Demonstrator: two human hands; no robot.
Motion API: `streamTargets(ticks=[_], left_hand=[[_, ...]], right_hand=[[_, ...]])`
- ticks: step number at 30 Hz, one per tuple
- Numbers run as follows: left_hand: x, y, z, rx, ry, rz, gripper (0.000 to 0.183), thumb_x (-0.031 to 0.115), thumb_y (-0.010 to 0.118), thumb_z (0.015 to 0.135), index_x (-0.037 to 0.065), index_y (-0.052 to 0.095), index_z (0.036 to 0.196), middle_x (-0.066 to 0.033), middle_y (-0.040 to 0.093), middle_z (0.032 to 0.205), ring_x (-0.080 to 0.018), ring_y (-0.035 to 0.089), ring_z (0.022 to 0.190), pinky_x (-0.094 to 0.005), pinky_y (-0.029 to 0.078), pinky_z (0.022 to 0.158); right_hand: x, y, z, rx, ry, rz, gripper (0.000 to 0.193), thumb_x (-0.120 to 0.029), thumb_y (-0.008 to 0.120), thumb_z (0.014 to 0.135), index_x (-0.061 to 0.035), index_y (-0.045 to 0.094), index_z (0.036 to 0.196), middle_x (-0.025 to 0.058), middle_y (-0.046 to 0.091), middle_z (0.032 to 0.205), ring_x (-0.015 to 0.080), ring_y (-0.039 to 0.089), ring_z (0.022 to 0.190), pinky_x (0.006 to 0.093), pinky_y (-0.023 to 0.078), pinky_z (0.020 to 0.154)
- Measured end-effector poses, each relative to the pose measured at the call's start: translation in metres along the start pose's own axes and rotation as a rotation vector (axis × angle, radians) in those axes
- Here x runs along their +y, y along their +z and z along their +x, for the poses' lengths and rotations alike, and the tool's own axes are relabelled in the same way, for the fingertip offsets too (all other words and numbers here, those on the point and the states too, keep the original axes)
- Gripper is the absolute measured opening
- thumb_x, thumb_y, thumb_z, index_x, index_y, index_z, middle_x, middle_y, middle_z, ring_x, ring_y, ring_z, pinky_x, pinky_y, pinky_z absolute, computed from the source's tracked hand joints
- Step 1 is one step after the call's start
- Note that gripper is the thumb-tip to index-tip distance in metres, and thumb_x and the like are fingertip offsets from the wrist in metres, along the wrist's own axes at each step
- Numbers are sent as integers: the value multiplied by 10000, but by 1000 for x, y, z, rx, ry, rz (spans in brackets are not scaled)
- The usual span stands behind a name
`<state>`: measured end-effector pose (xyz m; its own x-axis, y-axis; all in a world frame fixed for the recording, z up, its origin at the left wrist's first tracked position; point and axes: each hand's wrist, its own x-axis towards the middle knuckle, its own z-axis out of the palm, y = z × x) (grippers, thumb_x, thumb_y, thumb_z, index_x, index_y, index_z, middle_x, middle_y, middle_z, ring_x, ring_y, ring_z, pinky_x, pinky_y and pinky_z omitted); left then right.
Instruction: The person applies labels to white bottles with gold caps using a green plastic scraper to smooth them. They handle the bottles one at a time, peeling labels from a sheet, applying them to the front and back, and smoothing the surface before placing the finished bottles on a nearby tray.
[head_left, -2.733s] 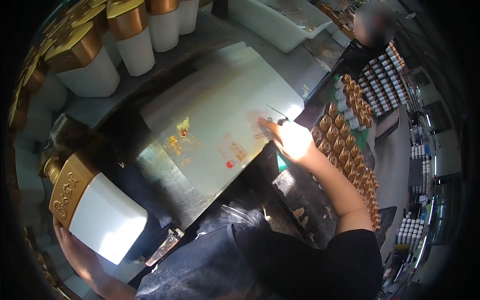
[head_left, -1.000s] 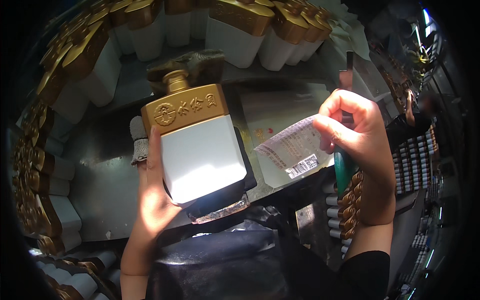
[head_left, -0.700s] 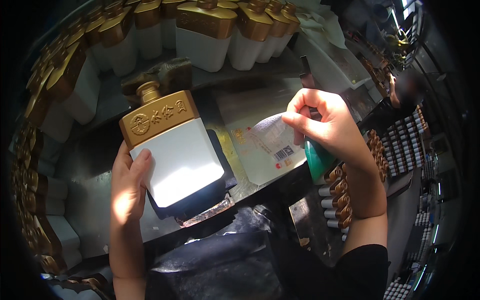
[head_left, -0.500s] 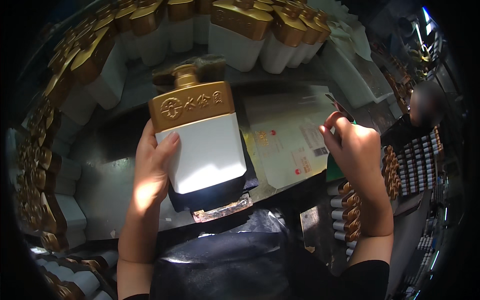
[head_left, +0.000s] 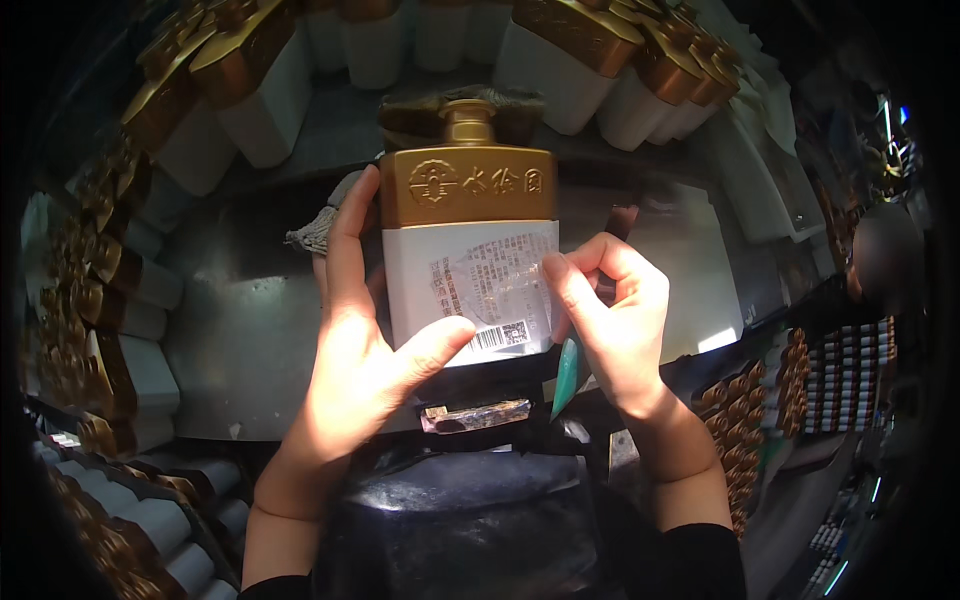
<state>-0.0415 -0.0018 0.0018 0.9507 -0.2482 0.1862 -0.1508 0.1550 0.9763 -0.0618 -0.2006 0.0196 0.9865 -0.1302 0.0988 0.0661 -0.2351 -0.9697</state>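
A flat white bottle (head_left: 415,285) with an embossed gold shoulder and neck leans back, face up, in front of me. My left hand (head_left: 370,340) grips its left side, fingers along the edge and thumb on the lower front. On the white face lies a clear label (head_left: 495,285) with dark print, uneven along its upper left. My right hand (head_left: 615,320) pinches at the label's right edge with thumb and fingertips. A slim tool with a pointed green end (head_left: 565,380) is also held in that hand, its dark end showing above the fingers. Its exact kind cannot be made out.
Rows of gold-topped white bottles (head_left: 555,75) ring the metal worktop (head_left: 230,340) at back and left. A pale label sheet (head_left: 690,240) lies beyond my right hand. More bottles (head_left: 850,370) are stacked at right, where a person (head_left: 885,260) is nearby.
My right hand has come left from above the label sheet to the bottle. A printed clear label now shows on the bottle's face. The bottle has turned more upright in view.
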Motion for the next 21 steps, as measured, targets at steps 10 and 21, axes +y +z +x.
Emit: streamTargets(ticks=[10, 21], left_hand=[[-8, -21, 16, -26, 88, 125, 923, 232, 742, 793, 111, 191, 1523, -191, 270, 1454, -360, 288, 1385, -490, 294, 1129], [-12, -6, 18, 39, 68, 296, 946, 226, 756, 795, 93, 160, 1518, -205, 257, 1459, -344, 287, 1379, -455, 295, 1124]], right_hand=[[-2, -25, 17, -52, 1, -101, 495, -145, 699, 867, 11, 515, 1299, -19, 564, 661, 30, 530, 628, 192, 426, 592], [0, -11, 26, -152, -42, -404, 820, -382, 793, 758, 28, 435, 1373, 51, 547, 628, 139, 565, 566, 268, 467, 563]])
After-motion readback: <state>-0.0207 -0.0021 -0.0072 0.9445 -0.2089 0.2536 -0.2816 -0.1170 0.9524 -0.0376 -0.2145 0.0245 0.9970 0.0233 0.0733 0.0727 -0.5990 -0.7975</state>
